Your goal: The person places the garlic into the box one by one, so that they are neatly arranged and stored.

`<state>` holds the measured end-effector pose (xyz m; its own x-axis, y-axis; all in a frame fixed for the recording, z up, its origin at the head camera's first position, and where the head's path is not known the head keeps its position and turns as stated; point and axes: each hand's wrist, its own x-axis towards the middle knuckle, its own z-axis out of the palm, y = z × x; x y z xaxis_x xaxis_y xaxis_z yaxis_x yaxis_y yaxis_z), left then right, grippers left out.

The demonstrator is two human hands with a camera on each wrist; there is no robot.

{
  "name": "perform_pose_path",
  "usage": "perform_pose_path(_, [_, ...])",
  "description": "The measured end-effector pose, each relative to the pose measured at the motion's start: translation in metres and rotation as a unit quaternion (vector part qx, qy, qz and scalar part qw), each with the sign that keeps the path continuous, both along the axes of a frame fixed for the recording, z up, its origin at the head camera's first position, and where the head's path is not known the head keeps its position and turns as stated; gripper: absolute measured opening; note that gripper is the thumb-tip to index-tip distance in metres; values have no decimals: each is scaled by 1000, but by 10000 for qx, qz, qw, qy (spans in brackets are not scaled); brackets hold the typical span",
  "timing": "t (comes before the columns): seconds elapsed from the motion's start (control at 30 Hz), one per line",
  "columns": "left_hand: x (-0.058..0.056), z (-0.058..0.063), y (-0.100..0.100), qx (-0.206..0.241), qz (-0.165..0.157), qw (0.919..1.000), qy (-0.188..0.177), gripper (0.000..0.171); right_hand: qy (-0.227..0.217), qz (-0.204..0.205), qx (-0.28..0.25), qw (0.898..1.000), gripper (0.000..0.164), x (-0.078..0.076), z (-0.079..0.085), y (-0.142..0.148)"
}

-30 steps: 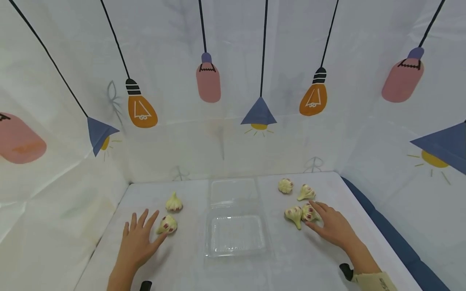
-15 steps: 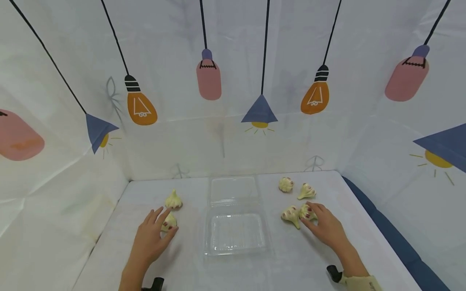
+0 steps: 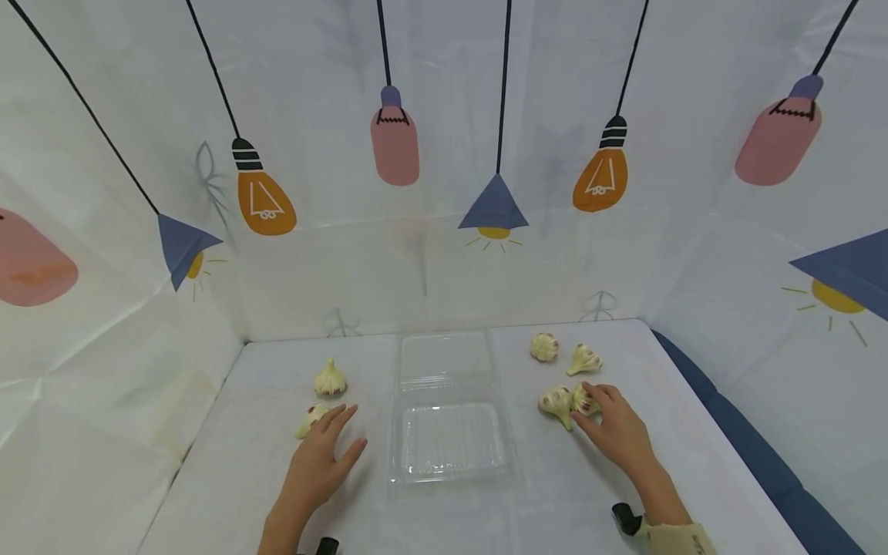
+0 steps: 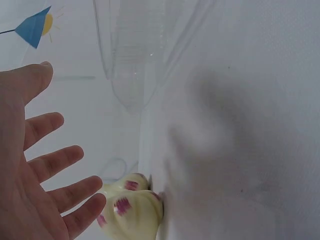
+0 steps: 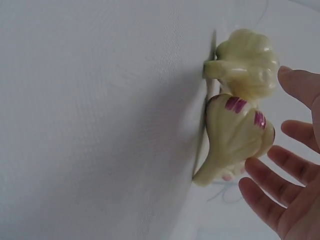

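My left hand (image 3: 315, 466) hovers over the table with fingers spread, partly covering a garlic bulb (image 3: 310, 420). In the left wrist view that garlic (image 4: 135, 215) lies just past the fingertips, and nothing is in the palm. Behind it another garlic bulb (image 3: 331, 379) stands with its stem up. My right hand (image 3: 620, 435) reaches around a purple-marked garlic bulb (image 3: 581, 399), thumb and index on either side. Against that bulb lies one more garlic (image 3: 556, 403). The right wrist view shows loosely extended fingers (image 5: 267, 177) beside the nearer bulb (image 5: 232, 127), not wrapped round it.
A transparent plastic clamshell box (image 3: 454, 479) lies opened flat in the table's middle, its lid (image 3: 444, 358) toward the back. Two more garlic bulbs, one round (image 3: 544, 347) and one stemmed (image 3: 585, 359), sit at the back right. A lamp-patterned cloth (image 3: 430, 270) encloses the table.
My left hand has moved right, across the nearer left garlic and partly past it. The right hand has shifted slightly left; the bulb beside it moved a little left.
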<state>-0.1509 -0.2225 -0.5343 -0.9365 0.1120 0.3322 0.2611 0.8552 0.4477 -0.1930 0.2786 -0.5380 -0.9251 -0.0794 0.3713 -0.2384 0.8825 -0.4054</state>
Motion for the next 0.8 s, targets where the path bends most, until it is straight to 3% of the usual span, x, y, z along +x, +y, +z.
perform_pose_path(0.27, [-2,-9,10,344,-41,9994,-49,57,-278,-148,-131,9994,57,-2,-2,-5])
perform_pose_path(0.43, [-4,-16,17,802,-194,9958,-394,57,-174,-220,-128,9995,55,-1,-5,-7])
perform_pose_path(0.63, [-7,-22,27,1486,-411,9859,-654,55,191,-175,-273,9993,47,1,-7,-12])
perform_pose_path(0.8, [-9,-29,35,2100,-547,9733,-747,54,57,-113,-453,9989,40,3,-7,-17])
